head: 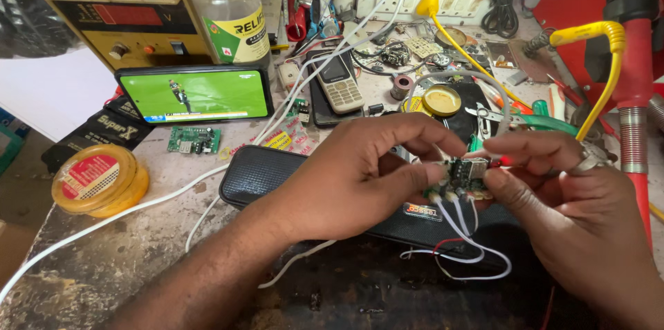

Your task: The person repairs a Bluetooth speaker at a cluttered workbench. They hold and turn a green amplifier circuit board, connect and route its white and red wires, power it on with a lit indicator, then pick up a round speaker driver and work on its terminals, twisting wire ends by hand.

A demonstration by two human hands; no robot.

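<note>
Both hands meet over a long black speaker (256, 172) lying on the worn bench. My left hand (360, 171) and my right hand (553, 185) pinch a small green circuit board (465, 171) between thumbs and fingertips, one from each side. Thin white wires and a red one (463, 243) hang from the board's lower edge down onto the speaker. A ring shows on my right hand.
A phone (196, 95) showing a green field leans against a yellow meter box. Nearby lie a small green board (194, 140), yellow tape rolls (97, 179), a clear bottle (232, 12), a keypad phone (339, 81), a round tin (441, 100), white cables and a red tool (633, 95) at right.
</note>
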